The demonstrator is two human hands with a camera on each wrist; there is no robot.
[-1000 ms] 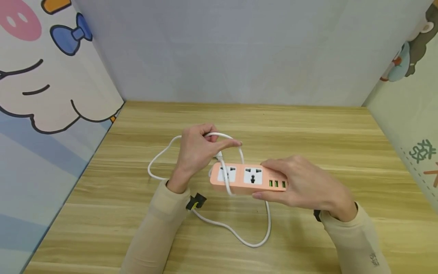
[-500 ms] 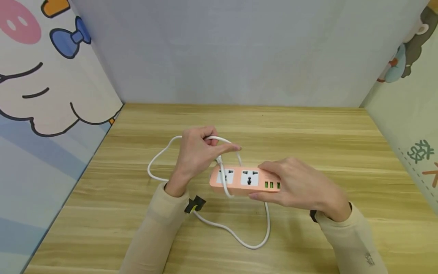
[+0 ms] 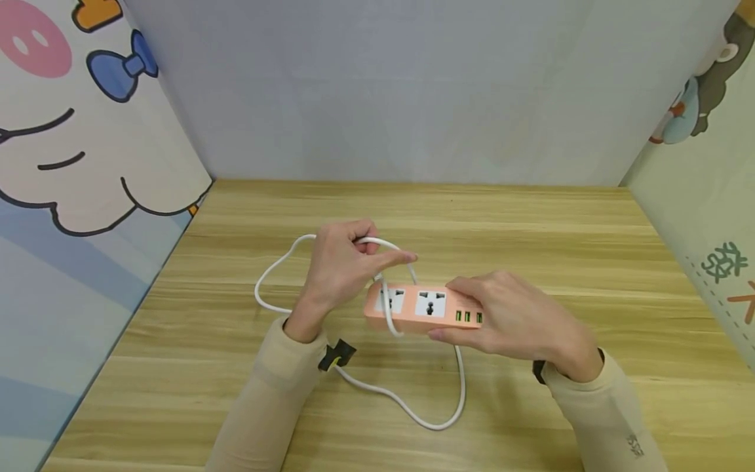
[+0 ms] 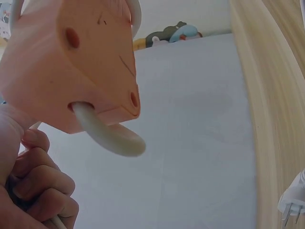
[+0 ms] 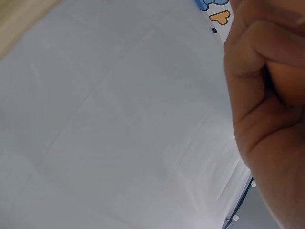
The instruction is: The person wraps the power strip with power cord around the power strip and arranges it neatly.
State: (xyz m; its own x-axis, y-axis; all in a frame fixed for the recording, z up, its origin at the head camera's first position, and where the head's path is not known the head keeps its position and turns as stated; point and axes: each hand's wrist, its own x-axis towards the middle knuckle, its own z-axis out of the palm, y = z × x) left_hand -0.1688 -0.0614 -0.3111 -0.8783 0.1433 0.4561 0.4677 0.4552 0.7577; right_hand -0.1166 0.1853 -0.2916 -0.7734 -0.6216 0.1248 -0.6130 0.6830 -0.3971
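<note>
Nearest the person, the left sleeve (image 3: pixel 253 406) and right sleeve (image 3: pixel 607 406) reach in over the worktop (image 3: pixel 531 229), with the lower bend of the white cord (image 3: pixel 407 400) slack between them. Past it, the right grip (image 3: pixel 519 321) is closed round the right end of the peach power strip (image 3: pixel 409 305), thumb along the near edge and fingers over the far one. The strip appears lifted clear of the wood, its long axis running roughly left to right, so its free left end points toward the left grip (image 3: pixel 342 265). That is the relation that matters: the left grip sits just beyond and to the left of that end, apart from the body, with its fingers curled on the cord and its thumb stretched out; the right grip alone bears the strip. One run of cord crosses the left socket (image 3: pixel 396 300) and bends under the near side. A plug (image 4: pixel 293 202), prongs bare, shows at the edge of the left wrist view. Farther off, a bend of cord lies left of the left grip, and a grey backdrop (image 3: pixel 413 85) rises behind the worktop.
</note>
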